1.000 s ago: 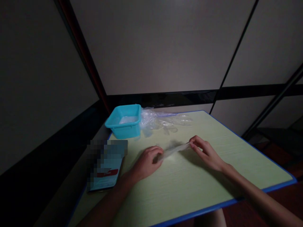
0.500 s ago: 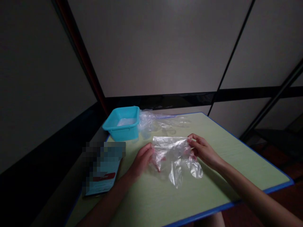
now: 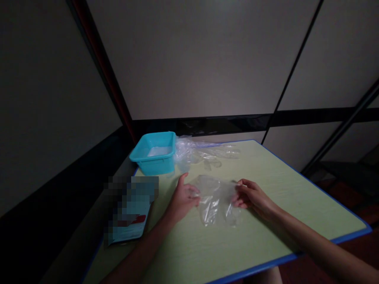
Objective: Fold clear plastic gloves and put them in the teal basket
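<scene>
Half a second ago the clear plastic piece [image 3: 217, 199] was lifted off the tabletop [image 3: 296, 205] and stretched between both hands with its top edge taut. A full second ago it was drawn out into a thin strip. Now it lies spread flat near the middle of the tabletop, with 2 lobes pointing toward the near edge. It looks like a disposable glove, though the dim light leaves that unsure.

The left hand [image 3: 185, 197] has dropped with the piece. It is loosely curled, its fingertips on the piece's left edge, and 1 digit sticks up toward the far edge. The right hand [image 3: 251, 195] is also lower, its fingers curled in on the right edge. Whether either hand pinches the plastic or only presses it down cannot be told.

The teal basin [image 3: 154, 152] sits at the far left corner, and a heap of clear plastic [image 3: 204, 152] touches its right side along the far edge. Neither has moved. A blurred packet [image 3: 130, 209] lies at the left edge, just beside the left forearm.

Bare green surface runs from the piece to the blue near edge and out to the right corner. A narrower strip separates the piece from the heap.
</scene>
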Tool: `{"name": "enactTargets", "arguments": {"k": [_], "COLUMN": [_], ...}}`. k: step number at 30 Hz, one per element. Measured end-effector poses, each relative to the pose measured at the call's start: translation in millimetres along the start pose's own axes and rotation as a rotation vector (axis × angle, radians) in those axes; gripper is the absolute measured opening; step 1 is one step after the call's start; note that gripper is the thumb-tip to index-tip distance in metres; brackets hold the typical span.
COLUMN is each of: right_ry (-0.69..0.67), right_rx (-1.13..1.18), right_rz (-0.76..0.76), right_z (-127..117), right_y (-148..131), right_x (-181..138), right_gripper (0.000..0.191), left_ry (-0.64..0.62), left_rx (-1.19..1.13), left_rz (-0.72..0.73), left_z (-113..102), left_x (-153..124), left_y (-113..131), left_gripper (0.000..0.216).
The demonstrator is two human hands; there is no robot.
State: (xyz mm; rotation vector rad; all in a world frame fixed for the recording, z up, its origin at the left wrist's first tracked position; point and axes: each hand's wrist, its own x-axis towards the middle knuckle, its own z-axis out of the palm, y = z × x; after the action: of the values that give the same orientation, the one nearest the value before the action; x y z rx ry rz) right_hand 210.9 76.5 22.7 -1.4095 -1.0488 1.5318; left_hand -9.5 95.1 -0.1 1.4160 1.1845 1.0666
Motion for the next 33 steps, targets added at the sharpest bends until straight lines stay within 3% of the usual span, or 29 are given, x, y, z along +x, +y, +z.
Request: {"name": "enactTargets", "arguments": {"k": [2, 4, 5, 7, 11, 14, 16, 19, 26, 33], "right_ry": [-0.141, -0.393, -0.456, -0.411, -0.108, -0.144, -0.246, -0.331, -0.409, -0.439], "right_rx": [-0.109, -0.329, -0.439, -0.664, -0.929, -1.073, -1.192, -1.311, -1.389, -1.354], "right_rz": [0.083, 0.149, 0.138, -0.033, -0.508, -0.702, -0.727, -0.689, -0.648, -0.653], "right_z": [-5, -13, -17, -25, -32, -29, -28, -28, -36, -43], "right_y": [4, 6, 5, -1, -18, -20, -15, -5, 0, 3], "right_x": [-14, -26, -29, -27, -1, 21, 31, 39, 42, 45], "right_gripper": [0.015, 0.022, 0.025, 0.028, 0.027, 0.050, 0.074, 0.091, 0.103, 0.106], "left_ry": [0.142, 0.250, 0.281, 0.305, 0.272, 0.219, 0.207, 0.188, -0.004, 0.012], "left_rx": [0.073, 0.128, 0.151, 0.203, 0.342, 0.438, 0.481, 0.556, 0.801, 0.895], "left_rz": [0.106, 0.188, 0.214, 0.257, 0.323, 0.306, 0.306, 0.326, 0.390, 0.420], "left_z": [-1, -1, -1, -1, 2, 3, 3, 2, 0, -1], "left_x": [5, 8, 8, 7, 0, -4, -5, -4, -2, -3], "left_y": [-7, -12, -13, -13, -7, -5, -6, -7, -1, -2], "left_gripper": [0.065, 0.056, 0.053, 0.049, 0.042, 0.037, 0.034, 0.032, 0.046, 0.042]}}
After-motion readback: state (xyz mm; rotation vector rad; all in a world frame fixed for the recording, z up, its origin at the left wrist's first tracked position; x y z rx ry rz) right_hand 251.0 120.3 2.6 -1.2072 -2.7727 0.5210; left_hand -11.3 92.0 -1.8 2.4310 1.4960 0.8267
